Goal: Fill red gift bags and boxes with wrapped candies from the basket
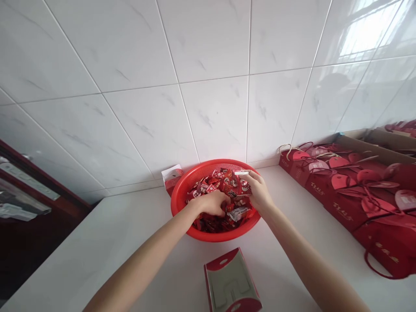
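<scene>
A red plastic basket (182, 190) full of small wrapped candies (232, 182), mostly in red wrappers, stands against the tiled wall. My left hand (212, 203) reaches into the basket with its fingers curled down among the candies, so what they grip is hidden. Over the basket's right side, my right hand (259, 190) has its fingers closed around a small item with a white edge (241, 173); its kind is unclear. Just below the left hand's fingertips, a silver-wrapped candy (238, 213) lies on the pile. In front of the basket is an open red gift box (232, 281) with a pale inside.
Several red gift boxes (325, 184) with cord handles and heart-shaped tags are lined up along the right. Partly behind the basket stands a red and white carton (172, 174). The white tabletop (130, 242) ends on the left beside a dark brown piece of furniture (42, 216).
</scene>
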Demonstrator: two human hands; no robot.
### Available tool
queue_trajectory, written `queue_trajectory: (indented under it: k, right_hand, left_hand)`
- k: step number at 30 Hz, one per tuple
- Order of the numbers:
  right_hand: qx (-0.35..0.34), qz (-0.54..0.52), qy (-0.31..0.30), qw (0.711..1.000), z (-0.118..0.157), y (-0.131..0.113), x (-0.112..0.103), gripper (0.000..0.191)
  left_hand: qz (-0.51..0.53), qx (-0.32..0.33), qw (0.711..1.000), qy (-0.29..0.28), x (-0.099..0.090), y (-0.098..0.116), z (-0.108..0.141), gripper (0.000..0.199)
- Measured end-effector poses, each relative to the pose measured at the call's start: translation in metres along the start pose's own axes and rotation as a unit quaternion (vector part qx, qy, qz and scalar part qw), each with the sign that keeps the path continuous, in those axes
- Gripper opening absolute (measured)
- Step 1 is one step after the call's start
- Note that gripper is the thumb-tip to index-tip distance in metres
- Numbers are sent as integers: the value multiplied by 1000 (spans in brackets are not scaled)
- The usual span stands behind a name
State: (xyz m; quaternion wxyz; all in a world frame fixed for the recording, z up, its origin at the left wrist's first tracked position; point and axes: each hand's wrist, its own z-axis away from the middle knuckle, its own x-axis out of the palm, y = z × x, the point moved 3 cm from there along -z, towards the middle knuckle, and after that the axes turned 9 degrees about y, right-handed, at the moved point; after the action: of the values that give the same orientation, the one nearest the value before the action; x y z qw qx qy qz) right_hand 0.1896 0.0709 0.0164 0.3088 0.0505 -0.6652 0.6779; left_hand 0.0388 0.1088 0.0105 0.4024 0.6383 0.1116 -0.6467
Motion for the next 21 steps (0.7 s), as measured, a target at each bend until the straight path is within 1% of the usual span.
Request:
queue_trajectory:
  k: [2,4,7,8,10,11,13,17,21]
  right_hand:
    - [0,-4,10,1000,-1,0,-1,19]
    - [-1,-10,16,1000,-1,0,-1,19]
    - [-1,-23,21,1000,-1,0,-1,18]
    - [-3,-27,24,999,-1,0,-1,18]
    - [-9,-31,29,999,-1,-1,-1,17]
    - [-13,-30,30,999,-1,-1,0,16]
    - [-19,-25,30,999,-2,-1,0,16]
    - [-17,-20,30,999,-2,-1,0,17]
    - [-16,-21,30,999,-2,0,-1,14]
  left_hand:
    - [8,-1,999,31,-3,1,1,24]
    - [44,5,993,106,-9,0,1,29]
    - [116,14,962,245,-19,-6,1,31]
    - [137,16,950,282,-22,-9,2,31]
    - [163,21,930,330,-26,-14,2,32]
    - [171,25,923,344,-28,-16,2,31]
    - [178,29,918,354,-28,-19,2,27]
    - [186,15,921,343,-26,-23,1,23]
    - [189,0,924,332,-23,-24,1,30]
